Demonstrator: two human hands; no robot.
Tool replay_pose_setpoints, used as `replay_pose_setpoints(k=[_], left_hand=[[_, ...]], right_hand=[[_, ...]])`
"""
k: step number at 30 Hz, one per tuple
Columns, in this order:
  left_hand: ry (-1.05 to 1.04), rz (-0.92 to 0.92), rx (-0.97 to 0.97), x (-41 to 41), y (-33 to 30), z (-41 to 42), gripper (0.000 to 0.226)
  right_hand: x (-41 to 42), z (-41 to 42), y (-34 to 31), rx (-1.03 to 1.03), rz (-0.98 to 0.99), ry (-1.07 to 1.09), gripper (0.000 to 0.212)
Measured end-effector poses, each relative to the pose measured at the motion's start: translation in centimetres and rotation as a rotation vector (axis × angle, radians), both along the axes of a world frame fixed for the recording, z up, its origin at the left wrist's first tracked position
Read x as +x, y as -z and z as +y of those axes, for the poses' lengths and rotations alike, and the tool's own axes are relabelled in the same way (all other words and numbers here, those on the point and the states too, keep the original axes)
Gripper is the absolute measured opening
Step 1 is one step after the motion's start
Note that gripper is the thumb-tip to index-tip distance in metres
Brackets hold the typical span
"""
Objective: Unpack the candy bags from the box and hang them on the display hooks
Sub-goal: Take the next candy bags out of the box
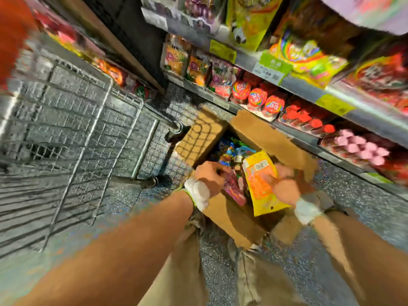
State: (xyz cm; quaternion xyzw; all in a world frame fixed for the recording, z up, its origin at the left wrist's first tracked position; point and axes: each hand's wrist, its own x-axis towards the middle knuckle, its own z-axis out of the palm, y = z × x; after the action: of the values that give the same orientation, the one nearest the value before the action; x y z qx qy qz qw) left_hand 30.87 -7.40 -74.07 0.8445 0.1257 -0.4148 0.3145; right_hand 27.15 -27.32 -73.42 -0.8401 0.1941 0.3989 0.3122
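Observation:
An open cardboard box (223, 215) stands on the floor between my legs and the shelving, its flaps spread. Inside lie several colourful candy bags (230, 151). My right hand (283, 184) grips a yellow and orange candy bag (260, 182) and holds it just above the box. My left hand (209, 175) reaches into the box with curled fingers on a purple-pink bag (235, 191); the frame is blurred, so its grip is unclear. Both wrists wear white bands.
A wire shopping cart (72, 133) fills the left side, its wheel (176, 129) close to the box. Shelves (331, 89) with candy jars and bags run along the right. Speckled floor (364, 206) shows around the box.

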Motion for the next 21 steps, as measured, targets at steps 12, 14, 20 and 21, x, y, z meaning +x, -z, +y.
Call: replay_pose_setpoints(k=[12,14,20,21], left_hand=[[0.142,-0.071,-0.082,1.4,-19.6,0.6,0.057],[0.163,-0.074,-0.083,1.4,-21.7,0.8,0.06],[0.272,-0.224,-0.253,-0.1,-28.2,2.1,0.028],[0.29,-0.239,-0.266,-0.5,-29.2,2.2,0.028]], right_hand=[[-2.0,1.1,-18.5,0.061,-0.091,0.004,0.004],[-1.9,1.3,-20.5,0.084,-0.072,0.007,0.009],[-2.2,0.6,-27.1,0.199,-0.188,0.489,0.053],[-2.2,0.3,-28.3,0.229,-0.203,0.598,0.056]])
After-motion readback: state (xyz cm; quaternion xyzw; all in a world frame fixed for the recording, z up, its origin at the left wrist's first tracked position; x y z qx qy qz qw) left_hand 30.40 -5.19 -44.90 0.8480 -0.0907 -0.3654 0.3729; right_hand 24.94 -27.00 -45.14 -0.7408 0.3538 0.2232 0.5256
